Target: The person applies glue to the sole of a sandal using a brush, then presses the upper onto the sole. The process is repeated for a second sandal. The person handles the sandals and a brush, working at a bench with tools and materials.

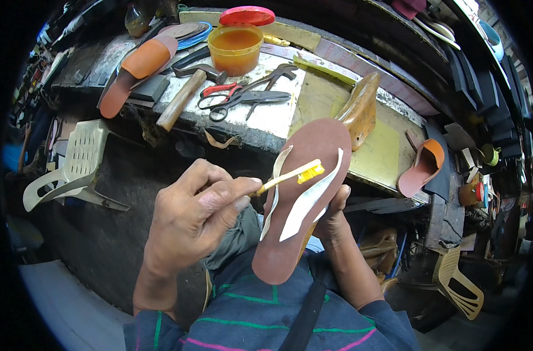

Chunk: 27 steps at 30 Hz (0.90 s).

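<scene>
left hand (199, 210): pinches the brush (284, 176), yellow stuff (311, 171) on its tip
right hand (335, 217): holds up the brown sole (278, 260), middle of the frame
white straps (304, 207): already laid over the sole; sticking them down looks not done yet, i think

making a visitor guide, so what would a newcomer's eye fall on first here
Probably the brown sole with white straps, centre front in the right hand, and the yellow-tipped brush the left hand holds across it. Next, the tub of amber liquid on the workbench, its vivid pinkish-red neighbour, a lid, just behind.
</scene>
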### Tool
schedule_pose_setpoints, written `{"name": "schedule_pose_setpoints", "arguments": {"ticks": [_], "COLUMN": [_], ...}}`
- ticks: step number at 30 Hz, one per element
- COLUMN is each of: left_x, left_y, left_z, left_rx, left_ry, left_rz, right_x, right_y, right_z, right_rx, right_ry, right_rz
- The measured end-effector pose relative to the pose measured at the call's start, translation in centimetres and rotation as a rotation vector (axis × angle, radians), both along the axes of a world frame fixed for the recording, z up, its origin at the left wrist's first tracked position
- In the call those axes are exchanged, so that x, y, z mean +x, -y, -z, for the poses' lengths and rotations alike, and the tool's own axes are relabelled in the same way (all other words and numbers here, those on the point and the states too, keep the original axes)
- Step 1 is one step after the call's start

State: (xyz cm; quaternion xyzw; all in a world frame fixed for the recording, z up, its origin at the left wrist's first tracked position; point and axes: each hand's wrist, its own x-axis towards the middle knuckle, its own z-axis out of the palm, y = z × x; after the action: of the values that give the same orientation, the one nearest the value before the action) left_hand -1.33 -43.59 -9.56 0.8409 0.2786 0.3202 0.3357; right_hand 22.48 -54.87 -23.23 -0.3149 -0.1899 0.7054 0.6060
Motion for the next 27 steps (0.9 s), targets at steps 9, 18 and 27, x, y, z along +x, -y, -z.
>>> {"name": "schedule_pose_setpoints", "arguments": {"ticks": [9,18,27], "left_x": [3.7,4.4,2.9], "left_y": [-0.4,0.1,0.6], "left_z": [0.0,-0.7,-0.8], "left_rx": [0.409,0.488,0.477], "left_ry": [-0.106,-0.194,-0.240], "left_rz": [0.033,0.068,0.199], "right_x": [-0.7,0.5,1.9], "right_y": [0.3,-0.4,-0.5], "right_z": [-2.3,-1.2,1.5], "right_rx": [-0.006,0.003,0.037], "right_ry": [0.237,0.148,-0.120], "right_rz": [0.122,0.238,0.418]}}
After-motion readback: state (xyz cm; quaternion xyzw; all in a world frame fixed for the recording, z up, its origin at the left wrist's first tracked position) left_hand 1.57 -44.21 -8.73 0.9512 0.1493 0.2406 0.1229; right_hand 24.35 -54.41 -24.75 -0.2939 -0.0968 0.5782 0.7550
